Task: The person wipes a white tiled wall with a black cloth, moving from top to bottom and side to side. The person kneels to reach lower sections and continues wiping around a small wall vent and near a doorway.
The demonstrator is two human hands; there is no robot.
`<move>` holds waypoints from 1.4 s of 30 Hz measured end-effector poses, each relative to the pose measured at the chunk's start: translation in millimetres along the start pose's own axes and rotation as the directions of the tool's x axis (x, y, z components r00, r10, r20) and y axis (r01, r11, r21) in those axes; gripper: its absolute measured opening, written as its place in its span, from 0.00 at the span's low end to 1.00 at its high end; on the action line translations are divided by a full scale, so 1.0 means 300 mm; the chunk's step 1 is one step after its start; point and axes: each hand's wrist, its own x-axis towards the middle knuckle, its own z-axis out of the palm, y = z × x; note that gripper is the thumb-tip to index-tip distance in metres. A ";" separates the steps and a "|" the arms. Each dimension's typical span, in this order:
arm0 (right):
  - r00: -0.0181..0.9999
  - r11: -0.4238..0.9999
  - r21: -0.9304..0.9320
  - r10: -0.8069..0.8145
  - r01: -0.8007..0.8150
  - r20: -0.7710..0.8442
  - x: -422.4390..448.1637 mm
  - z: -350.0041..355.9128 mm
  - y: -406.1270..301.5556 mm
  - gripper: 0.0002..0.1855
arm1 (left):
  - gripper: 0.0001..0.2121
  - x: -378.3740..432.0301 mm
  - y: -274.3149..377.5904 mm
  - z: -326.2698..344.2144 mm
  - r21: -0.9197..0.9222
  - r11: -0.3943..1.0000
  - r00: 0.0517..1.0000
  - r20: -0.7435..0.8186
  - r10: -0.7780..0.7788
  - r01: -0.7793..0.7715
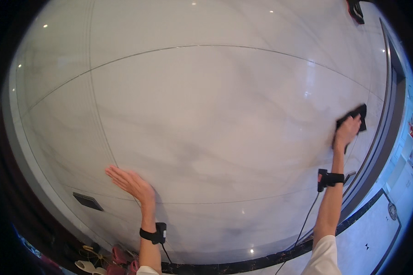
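My right hand (348, 130) is closed on a black cloth (362, 115), pressed flat to the pale marble-look tiles (210, 120) near the right edge of the tiled surface. The cloth's folds show past my fingers and beneath my wrist. At the lower left, my left hand (132, 184) rests with its palm side towards the tiles, fingers extended and nothing in it. Each wrist wears a black strap with a small device and a cable. A dark rectangular plate (88, 201) lies on the tiled surface, left of and below my left hand.
Slippers and shoes (118, 256) are at the bottom left. A dark metal frame (387, 137) runs along the right side, with a handle-like metal piece (350, 177) near my right wrist. A dark shoe (356, 12) shows at the top right. Dark stone trim (227, 268) crosses the bottom.
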 end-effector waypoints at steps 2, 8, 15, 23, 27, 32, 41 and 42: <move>0.977 0.982 -0.037 -0.189 0.186 -0.095 0.018 -0.072 -0.222 0.25 | 0.28 -0.021 0.026 -0.004 -0.092 0.996 0.999 0.052 0.005 0.000; 0.961 0.839 0.499 -0.273 0.217 0.041 -0.123 -0.706 -1.235 0.33 | 0.29 -0.009 -0.019 -0.127 -0.323 0.941 0.975 0.223 -0.022 0.095; 0.645 0.201 0.802 -0.713 0.562 -0.274 -0.540 -1.042 -1.751 0.31 | 0.30 -0.049 0.074 -0.249 -0.541 0.805 0.963 0.231 -0.136 0.244; 0.471 -0.011 0.847 -0.828 0.531 -0.305 -0.592 -1.037 -1.650 0.30 | 0.31 -0.162 0.238 -0.295 -0.429 0.881 0.967 0.230 -0.108 0.200; 0.568 0.041 0.863 -0.768 0.504 -0.295 -0.414 -0.865 -1.423 0.33 | 0.34 -0.265 0.430 -0.228 -0.381 0.922 0.962 0.272 0.038 0.071; 0.736 0.108 0.889 -0.610 0.444 -0.293 -0.071 -0.620 -1.037 0.30 | 0.30 -0.305 0.712 -0.064 -0.314 0.931 0.951 0.185 0.250 -0.184; 0.884 0.686 0.592 -0.454 0.424 -0.108 0.335 -0.175 -0.148 0.31 | 0.28 -0.296 0.864 0.060 -0.026 0.942 0.939 0.074 0.337 -0.336; 0.903 0.719 0.571 -0.418 0.396 -0.100 0.352 -0.146 -0.021 0.30 | 0.28 -0.311 0.882 0.065 -0.057 0.944 0.940 0.085 0.330 -0.326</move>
